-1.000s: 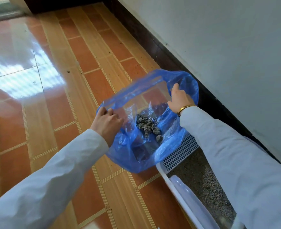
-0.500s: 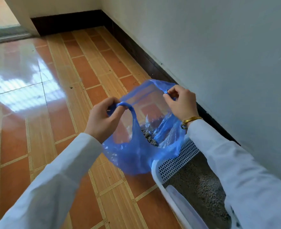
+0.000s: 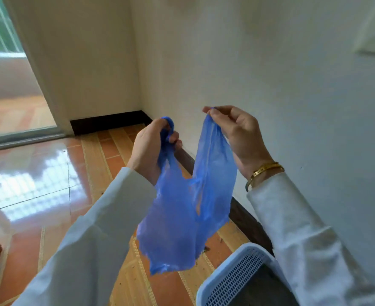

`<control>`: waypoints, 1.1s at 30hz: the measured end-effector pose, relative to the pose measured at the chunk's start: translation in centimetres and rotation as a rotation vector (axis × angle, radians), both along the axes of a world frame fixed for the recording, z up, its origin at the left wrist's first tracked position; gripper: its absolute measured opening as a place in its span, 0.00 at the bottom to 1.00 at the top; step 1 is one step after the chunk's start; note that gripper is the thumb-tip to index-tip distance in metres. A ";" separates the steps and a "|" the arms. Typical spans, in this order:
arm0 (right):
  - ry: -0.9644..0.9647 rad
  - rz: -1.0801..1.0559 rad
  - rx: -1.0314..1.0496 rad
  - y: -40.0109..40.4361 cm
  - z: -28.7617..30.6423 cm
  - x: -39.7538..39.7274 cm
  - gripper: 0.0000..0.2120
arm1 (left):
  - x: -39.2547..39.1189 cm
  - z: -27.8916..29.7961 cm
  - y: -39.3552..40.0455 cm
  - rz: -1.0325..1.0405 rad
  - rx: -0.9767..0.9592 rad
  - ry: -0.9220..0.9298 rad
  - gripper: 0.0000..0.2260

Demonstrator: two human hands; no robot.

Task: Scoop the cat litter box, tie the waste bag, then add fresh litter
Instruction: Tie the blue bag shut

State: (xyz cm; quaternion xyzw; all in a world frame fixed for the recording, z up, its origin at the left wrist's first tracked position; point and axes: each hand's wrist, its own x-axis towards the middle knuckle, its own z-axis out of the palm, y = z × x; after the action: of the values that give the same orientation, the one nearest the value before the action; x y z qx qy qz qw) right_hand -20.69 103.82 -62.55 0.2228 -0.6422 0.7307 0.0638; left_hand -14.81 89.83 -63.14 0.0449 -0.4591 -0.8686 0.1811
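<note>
A blue plastic waste bag hangs in the air in front of me, its body sagging below my hands. My left hand is closed around the bag's left handle, bunched in the fist. My right hand pinches the top of the right handle between thumb and fingers, held a little higher. The two handles are pulled apart. The bag's contents are hidden by the blue plastic. The white litter box with its perforated grille sits on the floor at the lower right, grey litter inside.
A white wall runs close on the right, with a dark baseboard along the orange tiled floor. A glass door is at the far left. Small litter bits lie on the tiles near the box.
Both hands have lifted the bag up off the floor, gathered its handles and drawn them apart. The view has tilted upward, so the litter box now sits lower in the frame.
</note>
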 end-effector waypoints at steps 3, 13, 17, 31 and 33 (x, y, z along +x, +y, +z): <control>0.006 0.111 -0.032 -0.1 0.4 2.0 0.06 | 1.3 1.1 0.2 -0.060 -0.067 -0.065 0.11; 0.094 0.075 0.382 0.3 -5.2 5.7 0.18 | 3.8 -5.2 0.7 -0.104 -0.275 -0.092 0.10; 0.092 0.055 0.499 0.5 -7.2 5.4 0.20 | 4.3 -7.9 0.3 -0.168 -0.404 -0.013 0.09; 0.274 0.161 0.591 -1.2 -9.4 6.0 0.13 | 4.3 -9.5 -1.1 -0.273 -0.481 -0.146 0.10; 0.235 0.189 0.530 -1.2 -9.4 6.0 0.09 | 4.4 -9.6 -0.9 -0.211 -0.482 -0.137 0.10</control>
State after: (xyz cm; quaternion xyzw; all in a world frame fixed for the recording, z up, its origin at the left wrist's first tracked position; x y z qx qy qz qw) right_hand -14.70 102.64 -72.00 0.3738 -0.7749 0.5097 0.0090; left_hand -10.42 88.96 -72.71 0.0108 -0.6659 -0.7433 0.0636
